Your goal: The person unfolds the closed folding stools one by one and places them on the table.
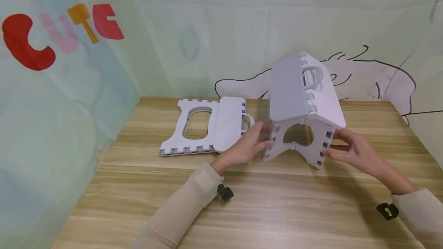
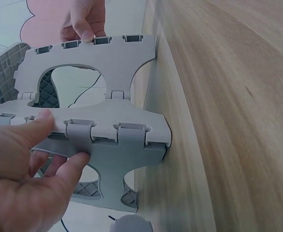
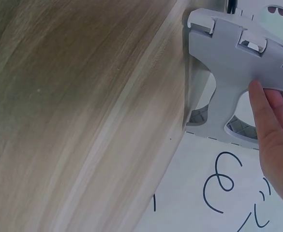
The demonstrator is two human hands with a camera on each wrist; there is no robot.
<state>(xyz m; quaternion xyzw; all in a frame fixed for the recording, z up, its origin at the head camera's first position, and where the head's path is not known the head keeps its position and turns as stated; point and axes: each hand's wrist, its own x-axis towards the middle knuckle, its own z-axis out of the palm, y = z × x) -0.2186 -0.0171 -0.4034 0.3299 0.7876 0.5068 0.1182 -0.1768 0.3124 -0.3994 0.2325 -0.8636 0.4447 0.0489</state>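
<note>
A grey-and-white folding step stool (image 1: 294,95) stands partly folded on the table, its two top panels sloping like a roof with a loop handle at the ridge. My left hand (image 1: 247,143) grips its left hinged edge; in the left wrist view, that hand's thumb and fingers (image 2: 76,166) lie on either side of the hinge strip. On the opposite edge, my right hand (image 1: 356,151) holds the stool. The right wrist view shows fingers of the right hand (image 3: 274,130) along the side panel and at its cutout, with part of the hand cropped.
A second folding stool (image 1: 197,126) lies flat on the wooden table (image 1: 242,210), left of the upright one and partly behind my left forearm. Printed cloth (image 1: 207,30) hangs along the back and left table edges.
</note>
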